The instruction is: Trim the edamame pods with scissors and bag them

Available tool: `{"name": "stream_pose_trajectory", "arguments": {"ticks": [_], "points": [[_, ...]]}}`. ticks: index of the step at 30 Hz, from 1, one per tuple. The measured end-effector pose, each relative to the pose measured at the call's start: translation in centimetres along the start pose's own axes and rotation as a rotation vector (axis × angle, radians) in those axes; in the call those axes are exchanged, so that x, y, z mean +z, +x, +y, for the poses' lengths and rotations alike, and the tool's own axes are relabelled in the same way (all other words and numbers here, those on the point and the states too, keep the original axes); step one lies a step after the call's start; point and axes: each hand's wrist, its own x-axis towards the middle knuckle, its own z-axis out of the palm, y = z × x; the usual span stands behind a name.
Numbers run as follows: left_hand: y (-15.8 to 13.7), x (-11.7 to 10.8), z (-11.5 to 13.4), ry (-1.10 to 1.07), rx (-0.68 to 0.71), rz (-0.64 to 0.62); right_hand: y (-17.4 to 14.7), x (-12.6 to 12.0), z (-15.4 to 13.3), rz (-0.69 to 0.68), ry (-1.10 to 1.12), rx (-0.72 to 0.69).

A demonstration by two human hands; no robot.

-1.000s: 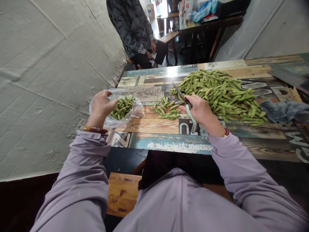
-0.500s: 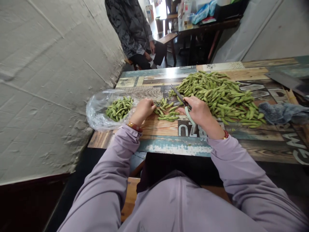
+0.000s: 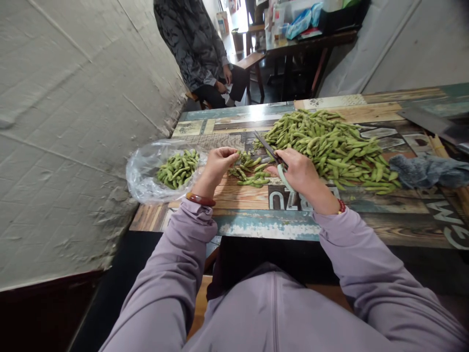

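My left hand [image 3: 218,164] is closed in a pinch between the plastic bag and a small group of green soybean pods [image 3: 253,177]. Whatever its fingertips may hold is too small to make out. In my right hand [image 3: 299,170] is a pair of scissors [image 3: 266,145] with pale green handles, the dark blades pointing up and to the left. Behind and beyond that hand spreads a large heap of soybean pods [image 3: 330,146]. To the left, a clear plastic bag [image 3: 141,171] lies with its mouth open and more pods [image 3: 179,168] inside.
A grey-blue crumpled cloth [image 3: 427,171] lies at the right, with a broad flat metal blade [image 3: 428,122] behind it. A white wall [image 3: 73,146] borders the table [image 3: 271,226] on the left. Beyond the far edge sits a person in a dark patterned jacket [image 3: 194,39].
My left hand has turned, its pinched fingertips now showing above the small group of pods. My right hand keeps the scissors in nearly the same place. The view has shifted slightly.
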Motion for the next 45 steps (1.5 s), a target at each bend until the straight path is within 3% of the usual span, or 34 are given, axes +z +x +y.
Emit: {"name": "stream_pose_trajectory", "arguments": {"ticks": [5, 9, 13, 24, 31, 45], "points": [[-0.2, 1.6, 0.9, -0.24, -0.013, -0.102, 0.1, 0.1, 0.1, 0.028, 0.032, 0.005], [0.9, 1.6, 0.9, -0.198, 0.058, -0.035, 0.1, 0.1, 0.0, 0.039, 0.024, 0.022], [1.6, 1.0, 0.6, -0.139, 0.028, -0.014, 0.1, 0.0, -0.1, 0.031, 0.029, 0.025], [-0.8, 2.2, 0.3, -0.395, -0.121, -0.285, 0.0, -0.8, -1.2, -0.124, 0.002, 0.044], [-1.6, 2.6, 0.1, -0.37, -0.078, -0.324, -0.3, -0.4, -1.4, -0.19, 0.031, 0.035], [-2.0, 3.5, -0.4, -0.32, -0.014, -0.339, -0.3, 0.2, -1.4, -0.186, 0.121, -0.011]]}}
